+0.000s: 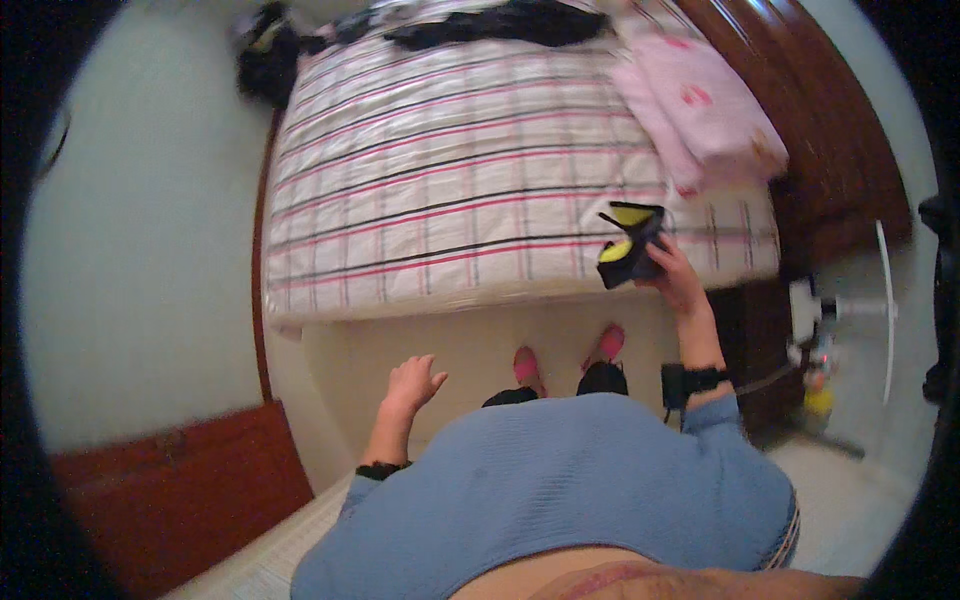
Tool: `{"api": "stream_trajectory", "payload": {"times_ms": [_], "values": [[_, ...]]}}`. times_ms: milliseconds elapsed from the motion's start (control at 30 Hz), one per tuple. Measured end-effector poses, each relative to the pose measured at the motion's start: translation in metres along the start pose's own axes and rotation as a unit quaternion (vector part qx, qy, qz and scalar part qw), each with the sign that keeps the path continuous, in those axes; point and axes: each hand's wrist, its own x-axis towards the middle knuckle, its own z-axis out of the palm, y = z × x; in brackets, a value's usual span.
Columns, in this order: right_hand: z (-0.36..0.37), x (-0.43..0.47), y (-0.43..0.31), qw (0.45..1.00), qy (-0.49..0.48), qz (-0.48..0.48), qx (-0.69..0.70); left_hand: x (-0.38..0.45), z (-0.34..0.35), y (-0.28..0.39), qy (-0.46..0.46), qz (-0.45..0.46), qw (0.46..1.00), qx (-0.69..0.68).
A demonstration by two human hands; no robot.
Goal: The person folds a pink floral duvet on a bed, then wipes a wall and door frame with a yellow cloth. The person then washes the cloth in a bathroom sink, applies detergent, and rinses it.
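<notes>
My right hand (676, 281) grips a black object with yellow-green inner faces (637, 247) by its right side. Blur hides its exact kind; a thin black part juts out on its left. It is seen against the near right part of a bed with a striped white, pink and black sheet (450, 202). My left hand (415, 381) hangs empty over the floor, left of my body, with its thumb apart from the fingers.
A folded pink blanket (697, 112) and dark clothing (502, 26) lie on the bed. Dark wooden furniture (832, 135) and a white stand fan (847, 307) are at right. A reddish-brown wooden panel (187, 495) is at lower left. My feet wear pink shoes (527, 365) beside the bed.
</notes>
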Motion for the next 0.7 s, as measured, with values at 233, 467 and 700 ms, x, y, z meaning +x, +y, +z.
{"api": "stream_trajectory", "payload": {"times_ms": [233,467,700], "values": [[0.064,0.006,-0.08,0.966,-0.233,-0.061,0.098,-0.018,-0.001,0.002,0.029,-0.068,0.994,-0.077],[0.093,0.064,-0.144,0.963,-0.245,-0.04,0.107,-0.042,-0.014,0.051,0.061,-0.121,0.974,-0.184],[0.182,0.094,-0.112,0.963,-0.265,-0.006,0.049,-0.081,0.016,0.062,0.069,-0.164,0.945,-0.274]]}}
